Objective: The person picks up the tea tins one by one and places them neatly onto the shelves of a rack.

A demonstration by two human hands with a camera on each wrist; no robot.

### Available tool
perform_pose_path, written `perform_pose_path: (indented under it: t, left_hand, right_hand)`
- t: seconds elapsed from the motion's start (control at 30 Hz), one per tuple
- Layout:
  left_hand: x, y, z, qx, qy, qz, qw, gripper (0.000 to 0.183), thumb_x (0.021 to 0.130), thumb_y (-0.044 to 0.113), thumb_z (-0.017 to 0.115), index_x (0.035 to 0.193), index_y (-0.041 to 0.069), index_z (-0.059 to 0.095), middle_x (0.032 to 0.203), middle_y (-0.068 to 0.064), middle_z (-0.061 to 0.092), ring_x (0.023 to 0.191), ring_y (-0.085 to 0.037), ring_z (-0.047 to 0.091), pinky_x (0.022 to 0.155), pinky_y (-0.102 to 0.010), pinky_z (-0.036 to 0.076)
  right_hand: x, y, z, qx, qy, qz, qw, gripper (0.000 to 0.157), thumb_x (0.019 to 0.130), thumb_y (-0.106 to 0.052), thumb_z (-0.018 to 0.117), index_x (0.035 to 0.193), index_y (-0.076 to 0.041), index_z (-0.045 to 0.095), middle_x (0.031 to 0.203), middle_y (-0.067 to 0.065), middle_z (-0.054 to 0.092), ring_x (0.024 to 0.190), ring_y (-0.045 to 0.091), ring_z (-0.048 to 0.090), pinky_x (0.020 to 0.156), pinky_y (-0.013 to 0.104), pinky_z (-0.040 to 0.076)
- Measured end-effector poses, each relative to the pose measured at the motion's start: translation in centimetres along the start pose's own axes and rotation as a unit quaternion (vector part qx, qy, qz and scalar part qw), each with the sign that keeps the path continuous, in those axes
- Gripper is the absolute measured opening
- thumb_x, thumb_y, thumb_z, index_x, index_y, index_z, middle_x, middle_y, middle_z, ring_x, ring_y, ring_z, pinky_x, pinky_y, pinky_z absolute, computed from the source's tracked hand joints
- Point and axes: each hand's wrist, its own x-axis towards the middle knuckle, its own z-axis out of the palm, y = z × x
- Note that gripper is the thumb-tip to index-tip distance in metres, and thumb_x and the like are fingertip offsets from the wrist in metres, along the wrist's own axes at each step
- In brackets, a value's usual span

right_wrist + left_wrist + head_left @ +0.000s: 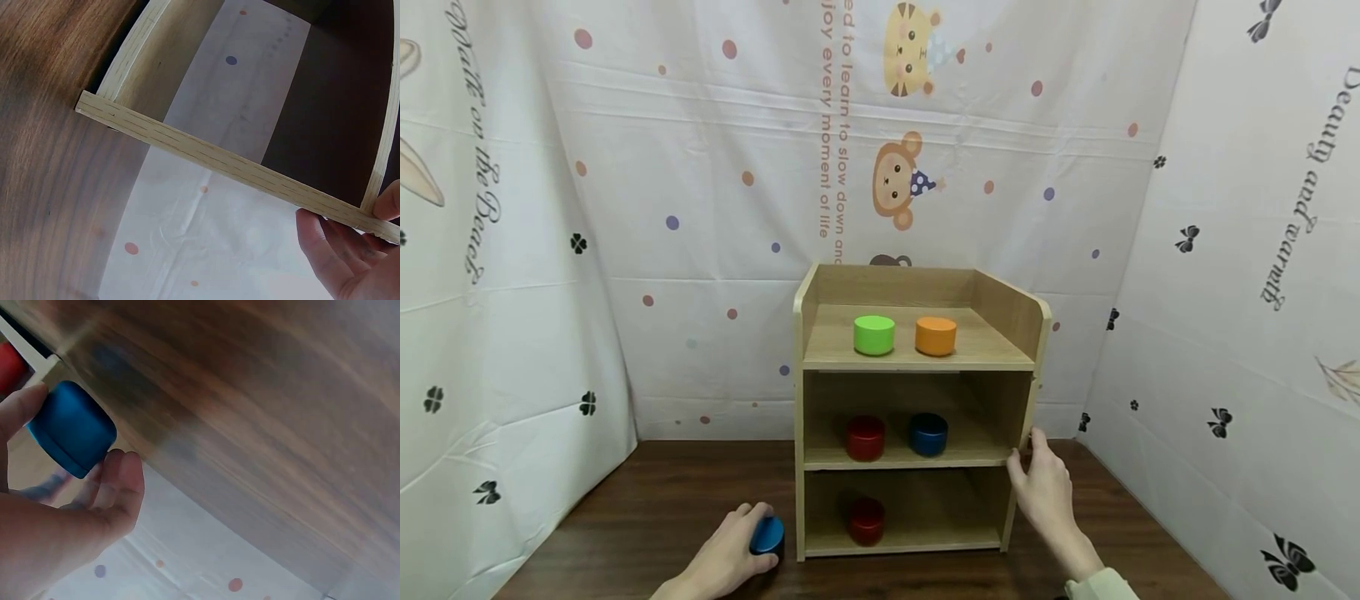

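In the head view my left hand (727, 548) holds a small blue round tin (767, 536) beside the shelf's lower left side. The left wrist view shows this blue tin (74, 429) between thumb and fingers, with a seam around it. My right hand (1047, 490) grips the right side panel of a three-tier wooden shelf (917, 365). In the right wrist view the thumb (389, 201) lies on the inner side of that panel (206, 155), and the fingers (328, 250) are on its outer face.
A green round block (874, 335) and an orange one (936, 337) stand on the top tier. The middle tier holds a red tin (866, 438) and a dark blue one (928, 434); another red tin (867, 522) is at the bottom. Printed cloth (700, 167) surrounds the brown table (700, 475).
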Motion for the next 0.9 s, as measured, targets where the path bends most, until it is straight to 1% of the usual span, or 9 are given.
perform_pose_path:
  t: [0.07,0.23,0.37,0.53,0.67,0.8,0.9]
  left_hand:
    - [-0.2,0.3,0.0,-0.006,-0.010,0.002,0.9999,0.052,0.073,0.025,0.082,0.116,0.011,0.058,0.105,-0.009,0.057,0.098,-0.031,0.054,0.075,-0.050,0.050]
    - [-0.8,0.7,0.1,-0.008,-0.023,0.021,0.9995,0.053,0.073,0.027,0.082,0.117,0.010,0.057,0.107,-0.011,0.057,0.097,-0.032,0.055,0.073,-0.052,0.050]
    - [-1.4,1.0,0.1,-0.004,-0.023,0.045,0.9987,0.054,0.073,0.028,0.081,0.117,0.009,0.057,0.107,-0.012,0.058,0.097,-0.032,0.055,0.072,-0.053,0.050]
    - [-1.7,1.4,0.2,-0.004,-0.025,0.062,0.9978,0.054,0.073,0.027,0.082,0.117,0.009,0.057,0.107,-0.012,0.057,0.096,-0.032,0.055,0.071,-0.054,0.050]
    - [-1.9,1.8,0.3,-0.009,-0.032,0.075,0.9966,0.053,0.074,0.027,0.081,0.117,0.009,0.057,0.106,-0.011,0.057,0.094,-0.030,0.054,0.070,-0.051,0.049]
    - [-2.1,2.3,0.5,-0.005,-0.028,0.092,0.9954,0.052,0.074,0.029,0.081,0.117,0.011,0.057,0.105,-0.009,0.056,0.093,-0.028,0.054,0.068,-0.048,0.049]
    - [-2.2,2.7,0.5,-0.002,-0.023,0.095,0.9952,0.053,0.074,0.030,0.080,0.116,0.011,0.057,0.105,-0.009,0.056,0.093,-0.028,0.055,0.066,-0.047,0.050]
  right_hand:
    - [0.0,0.0,0.0,-0.001,-0.001,0.001,1.000,0.022,0.085,-0.002,0.060,0.105,0.002,0.052,0.073,0.018,0.065,0.051,0.019,0.046,0.046,0.031,0.034]
    - [0.1,-0.1,0.0,-0.002,-0.007,0.005,1.000,0.022,0.085,-0.003,0.059,0.105,0.001,0.051,0.072,0.017,0.064,0.051,0.019,0.045,0.045,0.031,0.033]
    - [0.1,-0.1,0.0,-0.002,-0.010,0.008,1.000,0.021,0.086,-0.004,0.059,0.105,0.001,0.051,0.071,0.017,0.063,0.050,0.019,0.044,0.045,0.031,0.033]
    - [0.0,-0.2,0.0,-0.001,-0.002,0.000,1.000,0.023,0.085,-0.002,0.059,0.107,0.002,0.052,0.073,0.018,0.065,0.050,0.018,0.045,0.045,0.031,0.033]
    - [-0.1,-0.2,-0.1,0.000,-0.003,-0.002,1.000,0.026,0.086,-0.002,0.059,0.109,0.003,0.051,0.074,0.019,0.065,0.049,0.017,0.044,0.044,0.031,0.033]
    - [-0.1,-0.2,-0.2,0.001,0.002,-0.003,1.000,0.025,0.085,-0.002,0.059,0.109,0.003,0.052,0.075,0.020,0.066,0.051,0.020,0.048,0.045,0.033,0.034]
    - [0.0,-0.2,-0.2,0.002,0.005,-0.005,1.000,0.025,0.085,-0.001,0.059,0.108,0.003,0.052,0.076,0.020,0.066,0.052,0.022,0.051,0.045,0.035,0.036]
